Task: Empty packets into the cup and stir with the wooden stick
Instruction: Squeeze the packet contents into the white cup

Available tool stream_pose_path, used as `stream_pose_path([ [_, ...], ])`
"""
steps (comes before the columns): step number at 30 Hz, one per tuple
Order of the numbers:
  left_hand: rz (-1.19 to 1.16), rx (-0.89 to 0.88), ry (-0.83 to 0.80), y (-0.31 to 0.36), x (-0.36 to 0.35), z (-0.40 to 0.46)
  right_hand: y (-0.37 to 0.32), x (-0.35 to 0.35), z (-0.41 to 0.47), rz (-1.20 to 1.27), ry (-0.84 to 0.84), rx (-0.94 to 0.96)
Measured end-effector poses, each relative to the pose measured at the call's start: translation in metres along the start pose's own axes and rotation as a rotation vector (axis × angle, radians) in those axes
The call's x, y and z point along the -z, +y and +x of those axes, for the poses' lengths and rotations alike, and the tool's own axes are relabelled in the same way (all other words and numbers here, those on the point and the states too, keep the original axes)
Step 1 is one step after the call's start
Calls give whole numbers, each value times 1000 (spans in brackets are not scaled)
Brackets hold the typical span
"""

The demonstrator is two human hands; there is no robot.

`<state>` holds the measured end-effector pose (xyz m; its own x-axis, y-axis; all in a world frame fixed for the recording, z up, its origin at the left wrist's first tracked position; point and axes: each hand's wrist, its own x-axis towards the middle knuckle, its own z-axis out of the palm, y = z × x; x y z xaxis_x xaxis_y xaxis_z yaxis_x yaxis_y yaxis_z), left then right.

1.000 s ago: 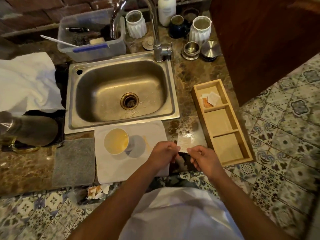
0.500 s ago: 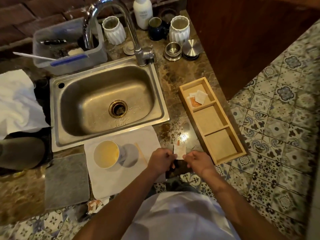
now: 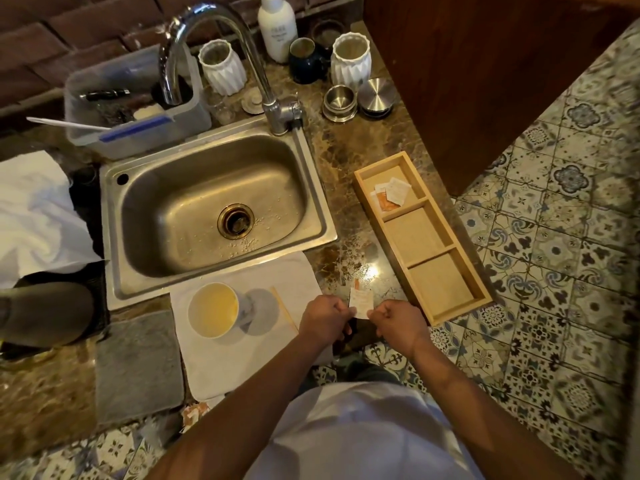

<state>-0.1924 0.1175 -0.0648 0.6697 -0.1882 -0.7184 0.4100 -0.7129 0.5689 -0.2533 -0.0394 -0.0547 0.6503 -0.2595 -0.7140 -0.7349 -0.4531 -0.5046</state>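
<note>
A white paper cup [image 3: 213, 310] with a yellowish inside stands on a white cloth [image 3: 242, 362] in front of the sink. The wooden stick [image 3: 284, 308] lies on the cloth just right of the cup. My left hand [image 3: 323, 320] and my right hand [image 3: 398, 322] both pinch one small white packet [image 3: 361, 301] between them, over the counter's front edge, to the right of the cup. More packets [image 3: 389, 195] lie in the far compartment of a wooden tray [image 3: 446, 233].
A steel sink [image 3: 207, 209] with a tall tap [image 3: 221, 60] sits behind the cup. White vases [image 3: 349, 60], a bottle [image 3: 277, 26], steel tins [image 3: 339, 102] and a plastic tub [image 3: 135, 109] line the back. Grey mat [image 3: 138, 365] at left; torn wrappers [image 3: 194, 414] lie below the counter edge.
Both hands stay on the packet, which now stands more upright between them. The camera view has shifted, so the counter sits further right and lower in the frame.
</note>
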Motion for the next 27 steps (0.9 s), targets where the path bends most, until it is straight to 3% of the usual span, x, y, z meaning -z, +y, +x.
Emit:
stream_pose_path([
  [10,169,-20,74,1,-5,-1,1,0,2,-106,38,18],
  [19,165,-42,106,1,-5,-1,-1,-5,0,-118,135,28],
  [23,17,-105,84,1,0,-7,-5,-4,-5,-83,204,111],
  [27,-177,-157,166,-6,20,-25,-20,-2,-6,-53,221,269],
])
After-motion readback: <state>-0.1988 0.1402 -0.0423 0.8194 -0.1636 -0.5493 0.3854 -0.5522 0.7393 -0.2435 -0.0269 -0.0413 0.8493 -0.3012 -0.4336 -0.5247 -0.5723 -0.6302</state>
